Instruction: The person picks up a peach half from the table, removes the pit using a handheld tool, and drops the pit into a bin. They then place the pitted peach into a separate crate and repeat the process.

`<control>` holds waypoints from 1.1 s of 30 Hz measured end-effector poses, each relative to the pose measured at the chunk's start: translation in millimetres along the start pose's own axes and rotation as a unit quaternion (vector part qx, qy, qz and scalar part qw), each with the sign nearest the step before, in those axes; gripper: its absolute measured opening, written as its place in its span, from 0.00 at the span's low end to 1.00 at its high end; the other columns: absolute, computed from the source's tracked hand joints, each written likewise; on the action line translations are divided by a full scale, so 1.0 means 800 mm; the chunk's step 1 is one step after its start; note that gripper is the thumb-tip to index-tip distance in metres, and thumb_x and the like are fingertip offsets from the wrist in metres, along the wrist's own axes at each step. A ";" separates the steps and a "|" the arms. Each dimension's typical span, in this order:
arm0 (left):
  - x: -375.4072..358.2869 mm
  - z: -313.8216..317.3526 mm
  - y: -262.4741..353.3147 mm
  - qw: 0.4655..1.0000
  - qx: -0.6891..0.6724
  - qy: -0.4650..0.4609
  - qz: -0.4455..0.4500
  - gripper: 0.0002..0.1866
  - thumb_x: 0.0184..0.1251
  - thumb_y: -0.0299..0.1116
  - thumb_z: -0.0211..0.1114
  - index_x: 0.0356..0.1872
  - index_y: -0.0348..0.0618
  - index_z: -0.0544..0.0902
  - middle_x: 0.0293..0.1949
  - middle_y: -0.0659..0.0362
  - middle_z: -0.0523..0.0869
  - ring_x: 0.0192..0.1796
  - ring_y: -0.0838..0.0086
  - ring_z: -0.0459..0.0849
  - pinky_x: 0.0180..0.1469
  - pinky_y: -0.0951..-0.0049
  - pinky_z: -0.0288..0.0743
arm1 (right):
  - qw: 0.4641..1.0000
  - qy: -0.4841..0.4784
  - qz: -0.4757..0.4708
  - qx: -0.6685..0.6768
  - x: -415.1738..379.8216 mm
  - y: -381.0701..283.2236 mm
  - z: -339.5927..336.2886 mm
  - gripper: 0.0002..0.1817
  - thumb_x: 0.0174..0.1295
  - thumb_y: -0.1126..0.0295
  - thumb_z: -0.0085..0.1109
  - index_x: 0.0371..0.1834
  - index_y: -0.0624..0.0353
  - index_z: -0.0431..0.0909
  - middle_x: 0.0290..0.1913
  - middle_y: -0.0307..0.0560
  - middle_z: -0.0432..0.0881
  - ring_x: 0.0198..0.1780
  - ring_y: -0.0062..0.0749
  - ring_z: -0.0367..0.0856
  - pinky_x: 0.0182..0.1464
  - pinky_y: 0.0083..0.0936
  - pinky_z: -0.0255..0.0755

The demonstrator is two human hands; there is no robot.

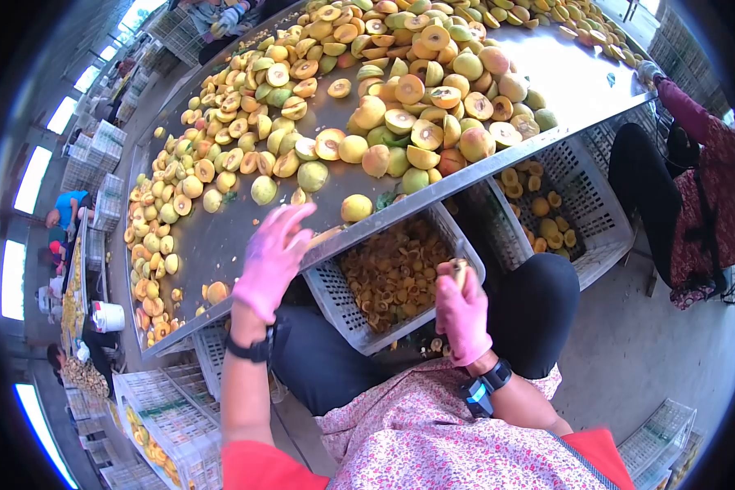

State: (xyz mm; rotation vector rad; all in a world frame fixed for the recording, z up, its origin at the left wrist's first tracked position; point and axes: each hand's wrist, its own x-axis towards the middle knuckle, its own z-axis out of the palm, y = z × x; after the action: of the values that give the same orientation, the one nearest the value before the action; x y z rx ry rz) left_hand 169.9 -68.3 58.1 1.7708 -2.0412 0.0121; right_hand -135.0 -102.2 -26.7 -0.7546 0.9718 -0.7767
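Note:
My left hand [274, 260], in a pink glove, hangs over the near edge of the metal table [335, 181]. Its fingers are apart, slightly blurred, with nothing visible between them. A small peach piece [299, 197] and a whole peach [356, 208] lie close by on the tabletop. My right hand [464, 318], also gloved in pink, is closed around a small knife [460, 276] with a pale handle, its short blade pointing up and away from me. Between and below my hands, a grey plastic crate [335, 298] holds many peach scraps.
Whole and halved peaches [416, 98] are heaped across the table. Another crate [604, 216] with peach halves sits under the table at right. A co-worker's gloved hand [649, 73] rests at the table's right corner. Stacked crates [171, 416] stand at left.

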 end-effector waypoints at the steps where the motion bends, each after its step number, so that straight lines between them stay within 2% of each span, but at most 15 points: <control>1: 0.022 0.021 -0.022 0.987 0.089 -0.042 0.131 0.18 0.71 0.24 0.61 0.61 0.46 0.79 0.59 0.53 0.82 0.49 0.58 0.84 0.53 0.64 0.81 | 0.999 0.023 -0.016 0.032 0.002 -0.004 -0.006 0.13 0.77 0.64 0.55 0.58 0.59 0.73 0.28 0.32 0.72 0.17 0.12 0.64 0.17 0.13 0.59; 2: 0.047 0.029 0.001 0.982 -0.093 -0.122 -0.106 0.20 0.69 0.27 0.65 0.62 0.46 0.79 0.60 0.54 0.81 0.50 0.59 0.84 0.58 0.61 0.80 | 0.998 0.041 -0.032 0.044 0.003 -0.007 -0.006 0.13 0.78 0.65 0.54 0.58 0.60 0.72 0.26 0.32 0.70 0.15 0.14 0.63 0.15 0.14 0.58; 5: 0.086 0.081 -0.026 0.979 -0.025 -0.197 -0.046 0.24 0.65 0.33 0.69 0.63 0.47 0.79 0.57 0.51 0.83 0.48 0.60 0.84 0.57 0.61 0.80 | 0.998 0.044 -0.022 0.035 0.001 -0.011 -0.009 0.14 0.78 0.64 0.53 0.59 0.60 0.72 0.26 0.32 0.70 0.15 0.14 0.63 0.16 0.14 0.58; 9: 0.113 0.075 -0.032 0.964 -0.037 -0.251 -0.086 0.26 0.64 0.39 0.71 0.63 0.45 0.81 0.50 0.54 0.86 0.43 0.70 0.86 0.50 0.67 0.81 | 0.997 0.033 -0.028 0.057 0.001 -0.011 -0.010 0.14 0.78 0.63 0.54 0.59 0.59 0.72 0.26 0.33 0.70 0.15 0.14 0.63 0.16 0.15 0.60; 11: 0.116 0.051 -0.021 0.868 -0.287 -0.214 -0.343 0.23 0.65 0.40 0.71 0.59 0.42 0.82 0.43 0.60 0.87 0.43 0.79 0.85 0.40 0.77 0.78 | 0.998 0.020 -0.016 0.050 -0.001 -0.014 -0.007 0.14 0.78 0.63 0.55 0.58 0.58 0.73 0.27 0.32 0.70 0.16 0.13 0.63 0.17 0.14 0.59; 12: 0.104 0.047 -0.023 0.869 -0.338 -0.123 -0.340 0.21 0.67 0.40 0.70 0.57 0.41 0.82 0.43 0.64 0.87 0.41 0.85 0.83 0.34 0.84 0.72 | 0.999 0.009 -0.006 0.043 -0.003 -0.015 -0.007 0.14 0.77 0.62 0.56 0.58 0.57 0.73 0.27 0.32 0.70 0.17 0.12 0.62 0.18 0.14 0.58; 13: 0.099 0.031 -0.018 0.853 -0.380 -0.102 -0.342 0.20 0.71 0.42 0.65 0.58 0.40 0.81 0.44 0.61 0.87 0.36 0.81 0.83 0.33 0.85 0.72 | 0.999 0.009 -0.006 0.045 -0.004 -0.014 -0.007 0.14 0.77 0.62 0.56 0.58 0.57 0.73 0.27 0.32 0.70 0.17 0.12 0.62 0.18 0.14 0.58; 15: 0.066 0.024 0.003 0.681 -0.641 0.015 -0.354 0.21 0.76 0.45 0.56 0.58 0.40 0.80 0.43 0.58 0.87 0.30 0.78 0.81 0.29 0.83 0.71 | 0.995 -0.080 0.017 -0.058 -0.009 -0.010 -0.007 0.15 0.77 0.61 0.57 0.59 0.58 0.74 0.30 0.33 0.74 0.23 0.14 0.69 0.25 0.17 0.65; 17: 0.040 0.012 0.049 0.541 -0.735 0.028 -0.408 0.24 0.79 0.49 0.48 0.57 0.39 0.80 0.40 0.55 0.86 0.26 0.76 0.78 0.23 0.81 0.69 | 0.973 -0.144 -0.023 -0.181 -0.015 -0.001 0.000 0.20 0.77 0.59 0.58 0.62 0.61 0.74 0.35 0.38 0.82 0.36 0.27 0.82 0.42 0.29 0.77; 19: 0.004 0.029 0.076 0.518 -0.755 0.022 -0.402 0.27 0.81 0.52 0.44 0.56 0.39 0.80 0.39 0.55 0.85 0.24 0.78 0.76 0.19 0.81 0.65 | 0.931 -0.194 -0.078 -0.298 -0.032 -0.031 0.015 0.22 0.77 0.56 0.59 0.63 0.61 0.73 0.36 0.49 0.85 0.37 0.38 0.86 0.42 0.33 0.78; 20: -0.009 0.036 0.097 0.525 -0.739 0.050 -0.419 0.28 0.82 0.53 0.44 0.55 0.38 0.80 0.38 0.55 0.85 0.24 0.78 0.76 0.19 0.81 0.64 | 0.916 -0.197 -0.119 -0.328 -0.037 -0.035 0.022 0.19 0.76 0.60 0.60 0.60 0.62 0.74 0.32 0.46 0.83 0.33 0.31 0.83 0.39 0.30 0.77; 22: -0.026 0.056 0.132 0.566 -0.693 0.091 -0.436 0.30 0.83 0.56 0.41 0.55 0.39 0.81 0.36 0.57 0.85 0.23 0.80 0.75 0.18 0.84 0.61 | 0.891 -0.215 -0.151 -0.372 -0.041 -0.035 0.030 0.21 0.75 0.57 0.61 0.61 0.60 0.73 0.33 0.53 0.84 0.35 0.46 0.87 0.37 0.35 0.78; 25: -0.037 0.068 0.166 0.562 -0.667 0.143 -0.468 0.29 0.84 0.57 0.41 0.50 0.42 0.82 0.36 0.60 0.84 0.30 0.82 0.79 0.29 0.84 0.73 | 0.865 -0.226 -0.148 -0.423 -0.050 -0.041 0.039 0.20 0.75 0.57 0.61 0.59 0.59 0.73 0.35 0.58 0.84 0.37 0.54 0.87 0.37 0.38 0.78; 26: -0.038 0.069 0.174 0.581 -0.653 0.151 -0.461 0.31 0.85 0.58 0.40 0.49 0.42 0.82 0.35 0.60 0.84 0.34 0.79 0.82 0.38 0.80 0.78 | 0.856 -0.228 -0.143 -0.441 -0.051 -0.041 0.041 0.20 0.75 0.56 0.61 0.58 0.58 0.73 0.35 0.60 0.84 0.38 0.57 0.87 0.37 0.40 0.78; 33: -0.051 0.084 0.192 0.593 -0.638 0.196 -0.451 0.35 0.85 0.62 0.38 0.48 0.39 0.83 0.34 0.58 0.85 0.36 0.75 0.84 0.42 0.76 0.80 | 0.839 -0.212 -0.151 -0.478 -0.056 -0.032 0.042 0.17 0.75 0.57 0.60 0.53 0.58 0.72 0.34 0.59 0.84 0.37 0.58 0.86 0.35 0.43 0.77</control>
State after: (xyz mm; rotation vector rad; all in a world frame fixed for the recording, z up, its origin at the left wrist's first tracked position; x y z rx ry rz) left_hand 7.2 -21.3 26.1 1.2827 -0.2435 -0.9875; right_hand -126.5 -71.3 25.9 -1.9049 0.8024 -0.3015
